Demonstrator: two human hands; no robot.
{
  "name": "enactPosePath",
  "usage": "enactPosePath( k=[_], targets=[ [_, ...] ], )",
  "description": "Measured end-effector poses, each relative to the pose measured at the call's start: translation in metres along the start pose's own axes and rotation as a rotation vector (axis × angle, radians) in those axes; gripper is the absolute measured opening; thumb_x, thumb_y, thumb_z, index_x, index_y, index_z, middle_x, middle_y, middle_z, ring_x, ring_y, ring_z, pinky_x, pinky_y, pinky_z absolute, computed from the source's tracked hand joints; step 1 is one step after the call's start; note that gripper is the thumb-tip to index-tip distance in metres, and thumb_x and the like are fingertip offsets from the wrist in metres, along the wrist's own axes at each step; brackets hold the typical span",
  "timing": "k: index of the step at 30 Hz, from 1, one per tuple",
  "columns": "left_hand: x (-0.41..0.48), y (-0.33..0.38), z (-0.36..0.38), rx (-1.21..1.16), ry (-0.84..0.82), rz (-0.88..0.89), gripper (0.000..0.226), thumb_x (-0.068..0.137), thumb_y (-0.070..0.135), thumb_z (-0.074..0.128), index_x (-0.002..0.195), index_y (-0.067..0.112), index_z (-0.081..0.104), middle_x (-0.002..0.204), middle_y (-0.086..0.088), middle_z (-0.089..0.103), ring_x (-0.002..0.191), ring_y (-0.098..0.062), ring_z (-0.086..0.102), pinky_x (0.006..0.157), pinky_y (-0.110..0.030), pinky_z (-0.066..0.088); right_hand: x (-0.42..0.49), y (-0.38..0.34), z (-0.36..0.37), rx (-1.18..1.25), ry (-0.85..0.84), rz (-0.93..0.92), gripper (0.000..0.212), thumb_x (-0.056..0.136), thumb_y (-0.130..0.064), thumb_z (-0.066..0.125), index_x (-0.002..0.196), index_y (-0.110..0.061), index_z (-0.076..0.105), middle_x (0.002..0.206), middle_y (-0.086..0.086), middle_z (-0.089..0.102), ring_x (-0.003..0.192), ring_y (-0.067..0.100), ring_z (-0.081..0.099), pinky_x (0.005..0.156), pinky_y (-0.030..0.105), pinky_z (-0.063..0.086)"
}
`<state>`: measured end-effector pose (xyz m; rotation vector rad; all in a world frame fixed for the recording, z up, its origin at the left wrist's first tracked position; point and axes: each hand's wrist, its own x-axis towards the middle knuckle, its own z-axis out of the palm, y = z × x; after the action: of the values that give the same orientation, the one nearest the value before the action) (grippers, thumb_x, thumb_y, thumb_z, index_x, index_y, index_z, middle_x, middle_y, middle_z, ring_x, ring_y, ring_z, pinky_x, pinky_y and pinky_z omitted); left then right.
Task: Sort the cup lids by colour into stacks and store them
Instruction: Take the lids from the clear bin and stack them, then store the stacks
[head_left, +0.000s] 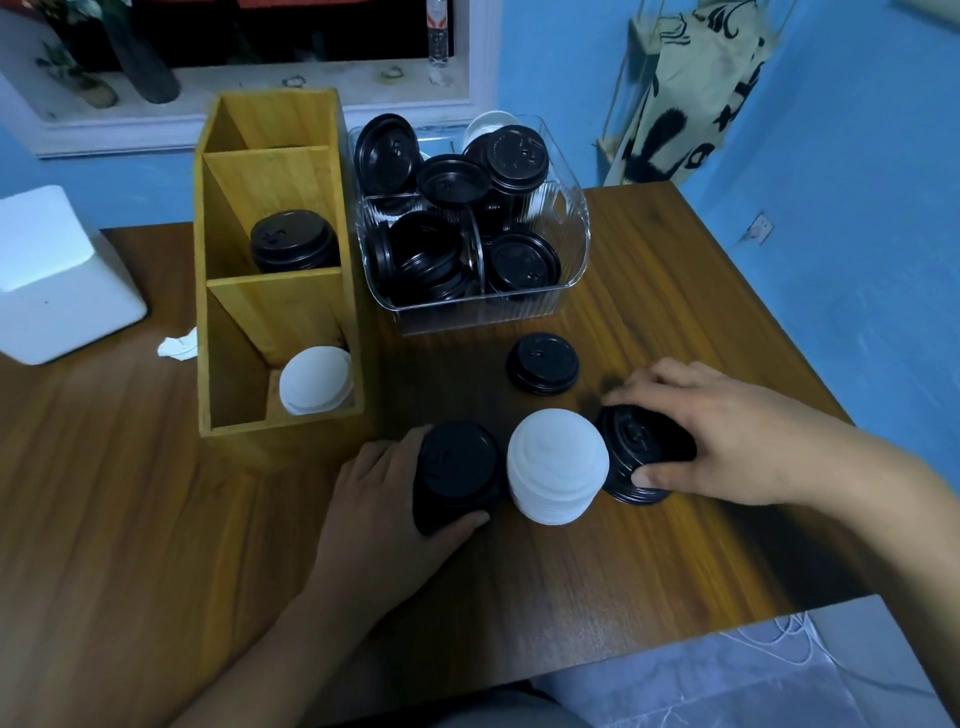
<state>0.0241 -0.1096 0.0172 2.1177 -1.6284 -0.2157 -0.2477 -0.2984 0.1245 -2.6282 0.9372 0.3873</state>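
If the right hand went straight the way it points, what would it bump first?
Probably the white lid stack: the right hand grips a black lid stack right beside it, though depth is hard to judge.

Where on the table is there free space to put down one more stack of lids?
Free: the wide front-left table in front of the wooden organizer, and the strip right of the clear bin. Crowded: between the left hand and right hand, where the left black stack, white stack, right black stack and single black lid sit close.
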Motion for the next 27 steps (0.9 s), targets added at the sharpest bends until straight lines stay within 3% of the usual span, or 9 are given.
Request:
enactPosePath(
  k=[2,6,13,16,18,20,22,24,27],
  targets=[
    [0.0,0.0,0.0,-0.005,0.007,0.005,0.096,0.073,0.085,0.055,0.146,0.024,0.042,0.131,0.007,0.059,0.117,-0.011,0.049,0.097,-0.028,0.04,0.0,0.001,0.009,0.064,-0.02,-0.049,0.071,0.091,-0.054,0.064,0.149,-0.059,0.024,0.153,-0.027,0.022,0.138,0.002,0.028,0.115,0.033,0.038],
    [0.0,-0.002,0.001,-0.011,0.003,0.014,0.095,0.074,0.085,0.055,0.146,0.025,0.041,0.129,0.009,0.059,0.116,-0.011,0.05,0.097,-0.031,0.043,0.001,0.005,0.03,0.177,0.068,-0.131,0.065,0.093,-0.059,0.051,0.15,-0.064,0.017,0.159,-0.027,0.016,0.147,-0.003,0.014,0.121,0.037,0.028],
    [0.0,-0.001,0.001,-0.008,0.012,0.019,0.094,0.074,0.084,0.057,0.145,0.022,0.044,0.126,0.008,0.06,0.113,-0.012,0.05,0.094,-0.031,0.042,-0.001,0.004,0.055,0.14,0.229,-0.17,0.062,0.098,-0.056,0.045,0.155,-0.052,0.022,0.16,-0.017,0.022,0.148,0.014,0.021,0.118,0.042,0.032],
    [0.001,0.0,0.0,-0.004,0.019,0.02,0.094,0.074,0.084,0.056,0.144,0.022,0.044,0.126,0.008,0.061,0.113,-0.011,0.05,0.094,-0.03,0.042,-0.001,0.007,0.055,0.126,0.19,-0.168,0.062,0.097,-0.061,0.042,0.154,-0.056,0.018,0.162,-0.021,0.015,0.15,0.012,0.015,0.12,0.043,0.03],
    [0.0,0.0,0.0,-0.003,0.026,0.022,0.094,0.074,0.083,0.056,0.144,0.021,0.044,0.125,0.007,0.061,0.113,-0.012,0.05,0.093,-0.031,0.043,0.0,0.011,0.043,0.262,0.1,-0.189,0.064,0.095,-0.066,0.045,0.153,-0.058,0.019,0.162,-0.026,0.014,0.153,0.009,0.011,0.123,0.044,0.024],
    [0.0,0.001,-0.001,0.003,0.027,0.021,0.094,0.074,0.084,0.055,0.144,0.022,0.044,0.125,0.008,0.061,0.113,-0.011,0.049,0.093,-0.029,0.042,0.004,0.013,0.026,0.415,0.117,-0.203,0.064,0.095,-0.063,0.05,0.154,-0.054,0.025,0.161,-0.024,0.023,0.153,0.006,0.017,0.124,0.045,0.022],
    [0.001,0.001,-0.001,0.013,0.035,0.026,0.093,0.074,0.083,0.057,0.143,0.022,0.044,0.124,0.007,0.061,0.112,-0.009,0.047,0.092,-0.028,0.041,0.019,0.01,0.007,0.432,0.255,-0.175,0.06,0.096,-0.056,0.052,0.153,-0.045,0.035,0.155,-0.021,0.037,0.147,0.005,0.031,0.121,0.046,0.029],
    [0.001,0.001,-0.001,0.006,0.029,0.028,0.093,0.074,0.082,0.059,0.143,0.021,0.045,0.124,0.008,0.061,0.112,-0.009,0.048,0.092,-0.029,0.042,0.045,0.002,-0.006,0.33,0.316,-0.09,0.062,0.092,-0.055,0.056,0.149,-0.037,0.043,0.146,-0.016,0.048,0.136,0.005,0.043,0.115,0.044,0.04],
    [0.001,0.0,-0.001,-0.014,0.011,0.021,0.094,0.074,0.082,0.061,0.144,0.023,0.044,0.127,0.01,0.06,0.114,-0.01,0.05,0.094,-0.028,0.041,0.094,-0.012,-0.01,0.127,0.208,-0.025,0.066,0.088,-0.06,0.061,0.146,-0.032,0.048,0.135,-0.001,0.057,0.125,0.02,0.053,0.106,0.044,0.046]
  ],
)
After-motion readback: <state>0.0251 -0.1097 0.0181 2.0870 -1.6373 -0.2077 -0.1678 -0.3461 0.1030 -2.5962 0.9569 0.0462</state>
